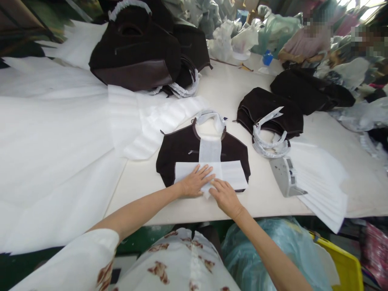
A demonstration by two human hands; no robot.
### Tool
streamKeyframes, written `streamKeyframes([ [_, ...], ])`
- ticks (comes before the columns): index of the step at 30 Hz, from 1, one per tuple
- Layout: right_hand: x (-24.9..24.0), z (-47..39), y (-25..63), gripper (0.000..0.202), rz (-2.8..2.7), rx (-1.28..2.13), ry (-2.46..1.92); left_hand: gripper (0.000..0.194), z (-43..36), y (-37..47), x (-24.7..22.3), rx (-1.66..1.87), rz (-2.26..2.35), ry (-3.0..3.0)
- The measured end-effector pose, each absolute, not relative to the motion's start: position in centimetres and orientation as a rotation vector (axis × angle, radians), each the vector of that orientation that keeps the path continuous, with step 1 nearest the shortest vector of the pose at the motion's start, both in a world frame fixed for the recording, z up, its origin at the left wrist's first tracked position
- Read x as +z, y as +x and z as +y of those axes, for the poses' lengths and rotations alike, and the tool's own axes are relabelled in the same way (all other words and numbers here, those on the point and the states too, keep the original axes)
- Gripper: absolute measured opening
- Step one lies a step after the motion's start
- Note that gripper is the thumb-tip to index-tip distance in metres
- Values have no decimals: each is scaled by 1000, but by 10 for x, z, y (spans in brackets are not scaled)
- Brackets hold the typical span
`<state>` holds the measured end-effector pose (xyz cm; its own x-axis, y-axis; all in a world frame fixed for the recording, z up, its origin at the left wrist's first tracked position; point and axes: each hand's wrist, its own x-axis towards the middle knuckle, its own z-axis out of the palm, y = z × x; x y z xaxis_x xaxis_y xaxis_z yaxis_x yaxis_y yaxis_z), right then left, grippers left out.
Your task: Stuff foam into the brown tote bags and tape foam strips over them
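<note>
A dark brown handbag (178, 147) lies flat on the table before me, its wrapped handle (210, 117) pointing away. A narrow white strip (209, 151) runs down from the handle opening over the bag's front. Across the lower part lies a white rectangular sheet (235, 173). My left hand (195, 182) rests flat on this sheet with its fingers spread. Close beside it, my right hand (224, 196) has its fingers bent and closed at the sheet's lower edge, near a small crumpled white end. Its fingertips partly hide what they grip.
White foam sheets (54, 149) cover the table's left side. Dark bags (136, 48) are piled behind them, with more bags (273, 109) at the right. A grey tape dispenser (283, 176) stands beside fanned white sheets (321, 173). A person (306, 44) sits across the table.
</note>
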<state>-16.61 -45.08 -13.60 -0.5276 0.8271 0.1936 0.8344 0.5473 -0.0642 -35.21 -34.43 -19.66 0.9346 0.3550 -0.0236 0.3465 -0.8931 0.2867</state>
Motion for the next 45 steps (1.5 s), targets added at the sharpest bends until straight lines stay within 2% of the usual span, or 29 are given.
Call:
streamKeyframes([
  [6,-141,-420,-157,19,-2463,633,-1837,101,-341,-350,-194,-24,519,2684],
  [11,-136,-408,-154,22,-2412,872,-1888,104,-331,-367,-183,-134,416,2531],
  [16,-128,-397,-152,22,-2442,975,-1881,90,-330,-383,-178,-126,488,2477],
  [21,-121,-391,-147,23,-2448,1050,-1857,84,-332,-381,-178,-182,528,2473],
  [27,-118,-390,-143,24,-2543,1063,-1766,83,-331,-379,-177,-223,604,2442],
  [36,-112,-373,-149,26,-2710,1052,-1663,88,-342,-377,-176,-66,733,2268],
  [38,-115,-372,-151,25,-2698,1047,-1667,77,-346,-375,-175,-13,791,2198],
  [42,-120,-371,-151,23,-2646,1028,-1695,36,-354,-369,-176,57,902,2184],
  [45,-126,-372,-143,27,-2522,1142,-1655,27,-357,-367,-177,67,925,2188],
])
